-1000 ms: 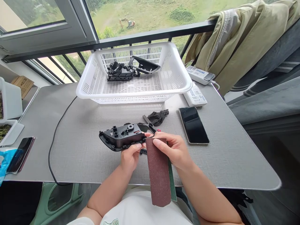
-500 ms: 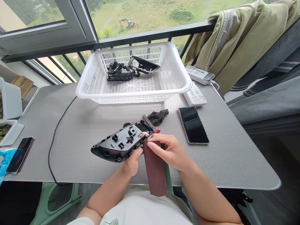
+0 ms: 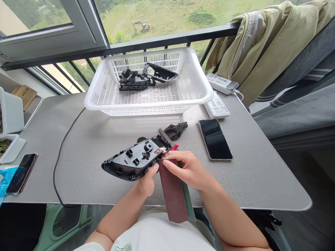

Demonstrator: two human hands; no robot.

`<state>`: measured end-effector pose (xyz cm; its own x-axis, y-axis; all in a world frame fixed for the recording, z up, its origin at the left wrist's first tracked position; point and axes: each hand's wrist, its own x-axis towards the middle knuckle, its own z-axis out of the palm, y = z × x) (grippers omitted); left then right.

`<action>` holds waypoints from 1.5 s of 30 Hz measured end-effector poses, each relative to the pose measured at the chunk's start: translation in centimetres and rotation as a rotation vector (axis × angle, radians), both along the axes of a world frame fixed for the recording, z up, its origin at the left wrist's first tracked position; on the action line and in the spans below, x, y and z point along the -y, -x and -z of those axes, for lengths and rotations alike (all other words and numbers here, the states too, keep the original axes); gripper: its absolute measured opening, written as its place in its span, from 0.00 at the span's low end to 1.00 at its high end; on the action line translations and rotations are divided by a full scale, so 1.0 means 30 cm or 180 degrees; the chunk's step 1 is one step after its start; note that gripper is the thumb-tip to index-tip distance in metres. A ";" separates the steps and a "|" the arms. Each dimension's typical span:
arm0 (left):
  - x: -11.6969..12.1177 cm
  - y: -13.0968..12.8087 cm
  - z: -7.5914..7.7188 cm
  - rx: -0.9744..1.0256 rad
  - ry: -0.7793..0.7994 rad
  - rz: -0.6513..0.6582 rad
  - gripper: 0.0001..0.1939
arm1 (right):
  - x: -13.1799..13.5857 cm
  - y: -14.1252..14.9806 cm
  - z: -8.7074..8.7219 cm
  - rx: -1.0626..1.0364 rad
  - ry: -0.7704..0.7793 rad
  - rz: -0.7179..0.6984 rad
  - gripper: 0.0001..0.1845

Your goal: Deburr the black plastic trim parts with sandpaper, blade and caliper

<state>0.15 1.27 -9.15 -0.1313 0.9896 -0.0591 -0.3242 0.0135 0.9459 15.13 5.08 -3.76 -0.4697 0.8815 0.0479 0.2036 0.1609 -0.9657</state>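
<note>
Nearest the chest hangs a strip of maroon sandpaper (image 3: 172, 191) with a green backing edge, pinched at its top end by the right hand (image 3: 187, 170), whose fingers are closed over it, the fingertips just at the corner of a black moulded plastic trim panel (image 3: 133, 161). The left hand (image 3: 148, 180) is closed around the panel's lower edge, holding it tilted just above the grey tabletop (image 3: 78, 164). Just beyond the panel lie a flat metal strip (image 3: 163, 135), a small red tip (image 3: 175, 146) and a crumpled black cloth (image 3: 176, 131) (the panel partly blocks the view of these). To the right is a black smartphone (image 3: 215, 139); to the left, a second phone (image 3: 24, 168) and a black cable (image 3: 62, 157). Farther on, a white plastic basket (image 3: 149, 108) holds two more black plastic parts (image 3: 133, 80), beside two white power banks (image 3: 216, 105) whose print is too small to read. Past the black railing (image 3: 125, 45), an excavator (image 3: 140, 25) stands on the grass.
</note>
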 end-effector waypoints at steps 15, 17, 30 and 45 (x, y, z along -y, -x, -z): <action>-0.048 -0.014 -0.075 0.1399 0.0435 -0.0261 0.17 | -0.016 -0.018 -0.012 -0.0158 0.0229 0.0598 0.15; -0.046 -0.015 -0.075 0.1379 0.0436 -0.0276 0.17 | -0.015 -0.017 -0.010 -0.0135 0.0174 0.0617 0.15; -0.029 -0.024 -0.056 0.0655 0.0307 -0.0232 0.16 | -0.005 0.002 -0.007 0.0136 -0.0135 0.0552 0.14; -0.020 -0.026 -0.049 0.0537 0.0282 -0.0256 0.18 | -0.007 -0.009 -0.020 0.0196 0.0325 0.0547 0.16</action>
<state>0.92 1.88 -7.67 -0.1905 0.9663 -0.1733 -0.4813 0.0620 0.8744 15.41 5.30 -3.17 -0.3114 0.9477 -0.0698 0.2788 0.0208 -0.9601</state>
